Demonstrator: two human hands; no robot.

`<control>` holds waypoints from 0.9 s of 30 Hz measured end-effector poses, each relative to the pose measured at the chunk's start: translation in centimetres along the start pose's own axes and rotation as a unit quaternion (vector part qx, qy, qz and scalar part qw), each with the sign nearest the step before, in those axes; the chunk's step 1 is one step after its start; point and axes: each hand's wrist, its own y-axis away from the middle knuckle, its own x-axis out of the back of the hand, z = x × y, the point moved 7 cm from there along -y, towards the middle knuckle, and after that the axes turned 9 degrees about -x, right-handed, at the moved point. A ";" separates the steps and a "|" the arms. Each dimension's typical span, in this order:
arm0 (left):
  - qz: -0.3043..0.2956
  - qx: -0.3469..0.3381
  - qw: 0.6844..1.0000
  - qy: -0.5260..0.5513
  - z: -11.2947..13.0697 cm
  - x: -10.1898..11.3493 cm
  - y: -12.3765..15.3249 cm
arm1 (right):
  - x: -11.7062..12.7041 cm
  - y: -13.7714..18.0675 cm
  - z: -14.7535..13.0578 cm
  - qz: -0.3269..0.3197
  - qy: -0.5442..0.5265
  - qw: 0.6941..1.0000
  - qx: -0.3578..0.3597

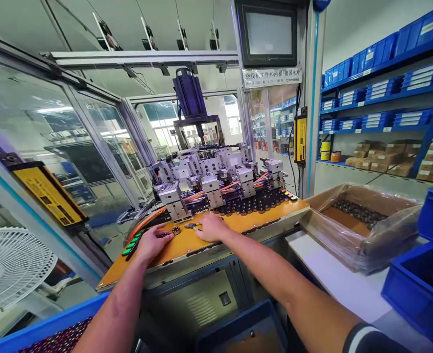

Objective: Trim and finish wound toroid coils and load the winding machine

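Both of my hands rest on the orange front panel (238, 221) of a winding machine. My left hand (152, 241) lies flat near the panel's left end, fingers beside a small dark round part (176, 230) and next to a row of green buttons (130, 246). My right hand (210, 227) is at the panel's middle, its fingers on a small tool with yellow handles (192, 226). Whether it grips the tool I cannot tell. Behind the hands a row of dark coil parts (255, 202) sits under grey metal heads (211, 186) with orange cables.
A cardboard box lined with plastic (363, 228), holding dark parts, stands at the right on a white bench. Blue bins (422, 284) sit at the right edge, another blue tray (51, 328) at the lower left. A white fan (7, 267) is left. Yellow light-curtain bars (300, 139) flank the machine opening.
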 end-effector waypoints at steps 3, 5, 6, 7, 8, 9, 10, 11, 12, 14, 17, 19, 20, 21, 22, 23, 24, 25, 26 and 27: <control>0.029 0.024 0.999 -0.011 -0.7 1.1 1.3 | 0.0 -0.2 -0.1 -0.001 -0.012 1.000 -0.004; 0.056 0.039 0.998 -0.007 -1.1 2.1 2.6 | 0.0 -0.3 -0.3 -0.002 -0.016 1.000 -0.003; 0.069 0.043 0.997 0.000 -1.2 2.6 3.3 | 0.0 -0.4 -0.4 -0.005 -0.018 1.000 0.001; 0.082 0.045 0.996 0.010 -1.2 3.1 4.2 | -0.1 -0.4 -0.6 -0.008 -0.022 1.000 0.007; 0.097 0.043 0.994 0.022 -1.1 3.6 5.1 | -0.1 -0.4 -0.7 -0.013 -0.027 0.999 0.016; 0.113 0.040 0.992 0.036 -0.9 4.1 6.2 | -0.1 -0.3 -0.9 -0.017 -0.033 0.999 0.027; 0.130 0.034 0.990 0.052 -0.5 4.7 7.3 | 0.0 -0.2 -1.0 -0.021 -0.040 0.998 0.040; 0.147 0.026 0.986 0.070 -0.1 5.2 8.7 | 0.1 0.0 -1.1 -0.022 -0.048 0.997 0.053; 0.164 0.017 0.982 0.090 0.4 5.7 10.1 | 0.5 0.2 -1.1 -0.020 -0.056 0.996 0.064; 0.196 -0.008 0.972 0.133 1.6 6.5 13.6 | 1.6 0.9 -1.4 -0.004 -0.076 0.994 0.083; 0.227 -0.044 0.954 0.189 3.4 6.8 20.3 | 4.0 3.7 -2.6 0.047 -0.116 0.986 0.111; 0.233 -0.054 0.948 0.211 4.4 6.1 25.2 | 5.5 7.3 -3.9 0.074 -0.146 0.977 0.140; 0.231 -0.060 0.946 0.219 4.9 5.5 27.5 | 6.1 9.7 -4.7 0.079 -0.161 0.969 0.168; 0.226 -0.078 0.945 0.223 5.6 4.9 29.8 | 6.6 12.4 -5.6 0.077 -0.173 0.960 0.206; 0.222 -0.099 0.943 0.229 6.4 4.3 31.8 | 7.0 15.4 -6.5 0.070 -0.184 0.945 0.262; 0.226 -0.120 0.937 0.237 7.0 3.8 33.5 | 7.6 18.8 -7.5 0.072 -0.192 0.915 0.347; 0.229 -0.142 0.931 0.245 7.7 3.3 34.9 | 7.9 21.7 -8.1 0.069 -0.181 0.894 0.403; 0.229 -0.160 0.926 0.253 8.3 2.8 36.0 | 8.0 24.2 -8.3 0.061 -0.158 0.885 0.433; 0.225 -0.170 0.923 0.261 8.8 2.3 36.8 | 7.8 26.1 -8.3 0.045 -0.127 0.885 0.446; 0.217 -0.177 0.922 0.268 9.1 1.8 37.3 | 7.4 27.4 -8.0 0.018 -0.092 0.895 0.437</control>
